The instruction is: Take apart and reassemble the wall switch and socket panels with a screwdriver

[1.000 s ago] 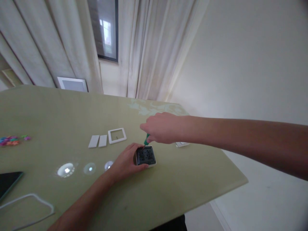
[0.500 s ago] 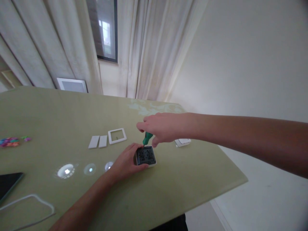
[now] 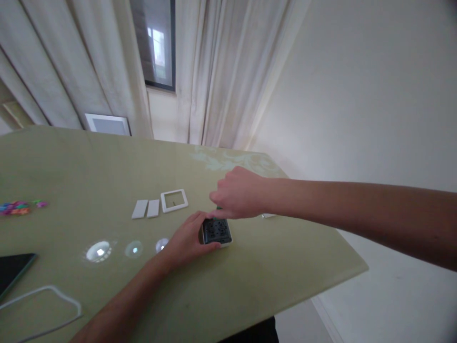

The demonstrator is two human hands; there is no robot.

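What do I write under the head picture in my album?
Left hand holds a black-and-white box; right hand grips something green at its far edge.

- left hand (image 3: 191,234) bare, left forearm (image 3: 124,295) bare to bottom edge
- right hand (image 3: 239,193) bare
- right forearm (image 3: 350,209) bare, tapering toward wrist
- black patch (image 3: 255,332), bottom edge — clothing or not, can't tell

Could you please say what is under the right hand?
A bit of green screwdriver handle shows, plus part of a white object beneath the wrist; the rest of both is covered.
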